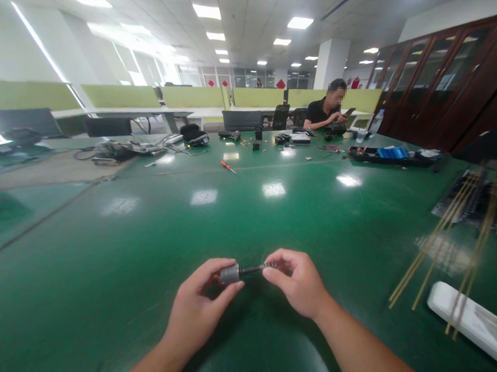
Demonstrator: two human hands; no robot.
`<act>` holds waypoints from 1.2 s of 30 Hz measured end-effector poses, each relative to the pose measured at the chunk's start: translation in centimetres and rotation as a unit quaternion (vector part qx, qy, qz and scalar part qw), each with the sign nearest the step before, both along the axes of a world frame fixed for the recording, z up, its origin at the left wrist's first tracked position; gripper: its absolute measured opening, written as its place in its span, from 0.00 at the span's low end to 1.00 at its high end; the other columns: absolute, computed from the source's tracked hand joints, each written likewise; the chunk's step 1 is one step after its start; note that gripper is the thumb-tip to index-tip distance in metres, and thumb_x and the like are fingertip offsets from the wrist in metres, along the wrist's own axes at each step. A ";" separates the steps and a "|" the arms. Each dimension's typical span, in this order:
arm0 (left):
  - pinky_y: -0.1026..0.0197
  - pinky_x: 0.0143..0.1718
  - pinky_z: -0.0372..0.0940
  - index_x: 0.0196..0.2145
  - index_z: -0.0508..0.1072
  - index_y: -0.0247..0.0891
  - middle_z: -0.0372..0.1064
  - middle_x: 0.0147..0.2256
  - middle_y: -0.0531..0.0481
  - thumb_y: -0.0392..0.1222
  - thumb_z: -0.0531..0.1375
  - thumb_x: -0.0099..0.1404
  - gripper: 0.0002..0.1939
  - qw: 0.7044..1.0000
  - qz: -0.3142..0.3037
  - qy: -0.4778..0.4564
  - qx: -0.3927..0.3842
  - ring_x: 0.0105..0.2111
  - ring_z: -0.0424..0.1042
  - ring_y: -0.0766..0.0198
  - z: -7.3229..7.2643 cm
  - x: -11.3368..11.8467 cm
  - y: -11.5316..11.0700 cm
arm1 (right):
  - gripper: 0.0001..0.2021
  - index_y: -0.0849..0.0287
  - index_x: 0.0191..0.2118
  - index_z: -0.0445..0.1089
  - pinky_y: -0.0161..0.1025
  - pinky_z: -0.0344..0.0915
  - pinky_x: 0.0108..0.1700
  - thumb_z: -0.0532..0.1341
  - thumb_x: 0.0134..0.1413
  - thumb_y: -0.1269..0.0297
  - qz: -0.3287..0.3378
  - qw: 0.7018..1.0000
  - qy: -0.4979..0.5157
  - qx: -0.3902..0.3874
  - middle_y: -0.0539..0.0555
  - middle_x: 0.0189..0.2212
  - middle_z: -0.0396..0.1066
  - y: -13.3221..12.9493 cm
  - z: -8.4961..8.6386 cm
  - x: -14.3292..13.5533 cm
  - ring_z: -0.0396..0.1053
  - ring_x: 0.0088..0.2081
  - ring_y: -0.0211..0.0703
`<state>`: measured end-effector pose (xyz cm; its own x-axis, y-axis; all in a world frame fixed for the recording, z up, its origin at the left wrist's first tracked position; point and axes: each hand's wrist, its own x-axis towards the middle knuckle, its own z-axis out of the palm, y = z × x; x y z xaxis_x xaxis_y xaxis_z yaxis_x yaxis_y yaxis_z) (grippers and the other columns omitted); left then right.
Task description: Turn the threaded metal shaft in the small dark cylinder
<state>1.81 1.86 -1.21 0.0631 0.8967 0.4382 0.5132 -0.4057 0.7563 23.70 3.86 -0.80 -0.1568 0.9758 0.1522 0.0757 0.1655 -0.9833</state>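
Note:
Just above the green table (166, 226), near its front, my left hand (201, 304) grips a grey metal cylinder (230, 274) between thumb and fingers. A thin dark shaft (250, 270) extends from the cylinder's right end. At the far end of the shaft is a small spiral-shaped metal part (269, 265), pinched by the thumb and fingers of my right hand (295, 278). The cylinder, shaft and spiral part lie roughly in one line, tilted slightly up to the right.
A red screwdriver (228, 166) lies mid-table. Thin rods (434, 236) and a white power strip (471, 320) are at the right. Cables, small parts and a black tray (380, 159) line the far side, where a person (320, 113) sits holding a phone.

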 end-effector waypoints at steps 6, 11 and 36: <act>0.60 0.44 0.73 0.45 0.75 0.43 0.75 0.42 0.50 0.50 0.67 0.62 0.15 1.000 0.000 -0.001 -0.006 0.41 0.76 0.59 -0.1 -0.1 0.0 | 0.05 0.60 0.31 0.76 0.35 0.61 0.31 0.66 0.49 0.65 -0.004 1.000 0.002 -0.001 0.50 0.24 0.72 0.0 0.0 0.1 0.65 0.27 0.38; 0.58 0.43 0.73 0.45 0.75 0.42 0.75 0.43 0.48 0.50 0.67 0.62 0.16 1.000 -0.002 0.008 -0.008 0.41 0.76 0.57 0.0 -0.1 0.1 | 0.05 0.60 0.32 0.76 0.35 0.61 0.30 0.66 0.49 0.65 -0.006 1.000 -0.006 0.000 0.50 0.24 0.72 0.1 -0.1 0.1 0.65 0.26 0.38; 0.58 0.45 0.69 0.44 0.75 0.40 0.75 0.41 0.48 0.53 0.69 0.58 0.20 0.997 0.037 -0.019 -0.058 0.40 0.75 0.57 -0.1 -0.6 0.2 | 0.10 0.61 0.30 0.73 0.35 0.62 0.29 0.65 0.52 0.59 -0.034 0.995 0.090 -0.026 0.49 0.22 0.70 0.9 -0.7 0.2 0.66 0.24 0.37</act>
<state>1.23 2.10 -1.27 -0.0194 0.9428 0.3327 0.5085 -0.2772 0.8152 23.86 4.78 -1.50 -0.0649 0.9905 0.1214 -0.0926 0.1152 -0.9890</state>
